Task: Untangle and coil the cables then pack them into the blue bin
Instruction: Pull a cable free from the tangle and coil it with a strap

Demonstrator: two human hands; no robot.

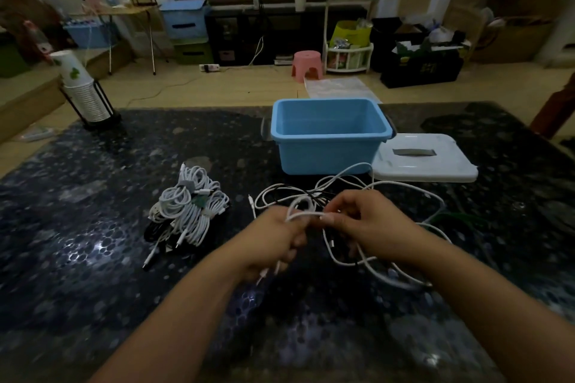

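Above the dark speckled table, my left hand (277, 236) grips a white cable (303, 211) in a small loop, and a plug end hangs below its fingers. My right hand (364, 221) pinches the same cable just to the right. A loose tangle of white and black cables (389, 193) sprawls under and beyond both hands. Left of them lies a pile of coiled white cables (189, 208). The blue bin (329, 137) stands open behind the tangle, with nothing visible inside.
The bin's white lid (423, 158) lies flat to the right of the bin. A stack of paper cups in a black holder (84, 93) stands at the table's far left corner. The table's far edge runs behind the bin.
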